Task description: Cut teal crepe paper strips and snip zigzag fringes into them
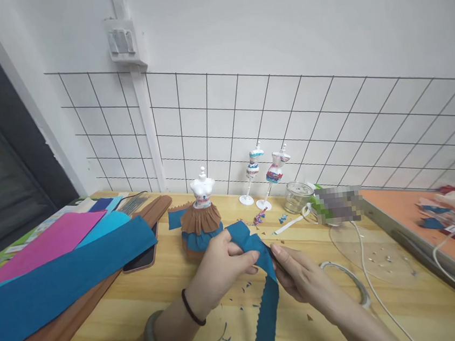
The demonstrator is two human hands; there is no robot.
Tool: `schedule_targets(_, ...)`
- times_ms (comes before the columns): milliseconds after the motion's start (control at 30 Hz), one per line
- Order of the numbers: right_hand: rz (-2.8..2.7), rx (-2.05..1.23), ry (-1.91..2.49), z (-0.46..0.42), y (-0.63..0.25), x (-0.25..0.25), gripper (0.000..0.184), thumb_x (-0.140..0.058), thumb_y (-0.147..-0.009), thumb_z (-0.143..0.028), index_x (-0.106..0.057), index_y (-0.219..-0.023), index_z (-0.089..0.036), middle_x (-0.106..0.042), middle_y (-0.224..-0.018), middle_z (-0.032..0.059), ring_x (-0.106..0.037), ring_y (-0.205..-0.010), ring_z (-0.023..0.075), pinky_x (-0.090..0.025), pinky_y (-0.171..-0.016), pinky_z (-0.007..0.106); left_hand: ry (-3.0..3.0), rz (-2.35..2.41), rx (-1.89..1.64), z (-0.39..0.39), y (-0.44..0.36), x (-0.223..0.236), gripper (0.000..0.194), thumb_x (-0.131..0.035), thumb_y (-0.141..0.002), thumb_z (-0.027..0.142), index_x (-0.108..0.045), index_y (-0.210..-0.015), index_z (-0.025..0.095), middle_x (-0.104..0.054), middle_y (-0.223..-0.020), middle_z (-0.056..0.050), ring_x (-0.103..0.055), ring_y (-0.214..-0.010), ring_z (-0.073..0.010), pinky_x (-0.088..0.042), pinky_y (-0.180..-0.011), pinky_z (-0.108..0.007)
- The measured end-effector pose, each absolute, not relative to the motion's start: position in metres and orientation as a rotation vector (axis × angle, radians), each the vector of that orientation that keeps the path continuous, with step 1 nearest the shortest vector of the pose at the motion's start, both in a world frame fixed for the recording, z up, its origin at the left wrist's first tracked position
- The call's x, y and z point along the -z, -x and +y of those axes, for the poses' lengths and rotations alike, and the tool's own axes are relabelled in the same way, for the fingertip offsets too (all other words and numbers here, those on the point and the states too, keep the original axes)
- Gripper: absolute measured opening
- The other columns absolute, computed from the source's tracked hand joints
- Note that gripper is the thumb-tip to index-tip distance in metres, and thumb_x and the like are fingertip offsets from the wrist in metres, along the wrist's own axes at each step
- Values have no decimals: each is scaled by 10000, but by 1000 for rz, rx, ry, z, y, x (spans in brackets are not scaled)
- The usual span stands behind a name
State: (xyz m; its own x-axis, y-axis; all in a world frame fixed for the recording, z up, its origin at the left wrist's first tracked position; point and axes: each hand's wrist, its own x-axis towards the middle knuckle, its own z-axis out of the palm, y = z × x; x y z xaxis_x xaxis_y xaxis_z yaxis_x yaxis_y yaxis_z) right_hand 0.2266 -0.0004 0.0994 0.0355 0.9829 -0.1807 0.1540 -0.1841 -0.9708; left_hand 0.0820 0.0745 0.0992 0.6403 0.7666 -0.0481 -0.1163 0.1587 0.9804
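Note:
My left hand pinches a strip of blue fabric near its upper end. The strip hangs down toward me, and its left edge is cut in a zigzag. My right hand is closed on a dark tool that looks like scissors, mostly hidden by the fingers and lying against the fabric's right edge. Just behind my left hand stands a small white dress form. It wears a gathered brown ruffle over a blue tier.
Two small dress forms on stands are at the back beside a glass jar. Stacked fabrics and a phone lie left. A tape ring, a white cable and an orange tray are right. Fabric scraps dot the table.

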Motion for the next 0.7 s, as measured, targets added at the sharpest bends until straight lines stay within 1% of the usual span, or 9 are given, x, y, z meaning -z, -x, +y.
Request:
schedule_targets(67, -1208, -1247, 1478, 0, -227, -98, 420, -338, -848, -559, -308, -601, -220, -189, -495, -102, -123, -435, 79, -97, -403, 219, -1250, 647, -694, 73, -84, -100, 430, -669, -664, 208, -500, -1049, 122, -657, -782, -64, -632, -800, -220, -512, -675, -315)
schedule_targets(200, -1203, -1211, 1484, 0, -229, -95, 434, -326, -853, -561, -294, -588, -218, -190, -497, -101, -130, -431, 76, -103, -401, 222, -1226, 683, -696, 70, -85, -99, 471, -677, -657, 202, -490, -1080, 110, -662, -752, -62, -641, -769, -218, -515, -687, -330)
schedule_targets(433, -1185, -1183, 1523, 0, -227, -97, 439, -326, -849, -569, -304, -591, -214, -218, -511, -93, -166, -449, 75, -124, -415, 220, -1138, 646, -734, 68, -87, -95, 495, -688, -662, 213, -490, -1105, 118, -682, -821, -81, -639, -780, -198, -529, -682, -321)
schedule_targets(600, -1156, -1198, 1552, 0, -227, -99, 447, -326, -838, -582, -280, -576, -223, -181, -475, -99, -151, -418, 75, -92, -399, 223, -1128, 640, -730, 68, -86, -95, 528, -691, -664, 217, -474, -1133, 110, -687, -854, -99, -641, -794, -202, -525, -691, -318)
schedule_targets(700, -1164, -1210, 1527, 0, -226, -100, 442, -331, -838, -578, -289, -578, -223, -186, -466, -103, -152, -416, 74, -89, -398, 221, -1126, 647, -722, 68, -87, -97, 534, -686, -665, 214, -467, -1138, 99, -689, -847, -103, -642, -798, -207, -523, -700, -325)
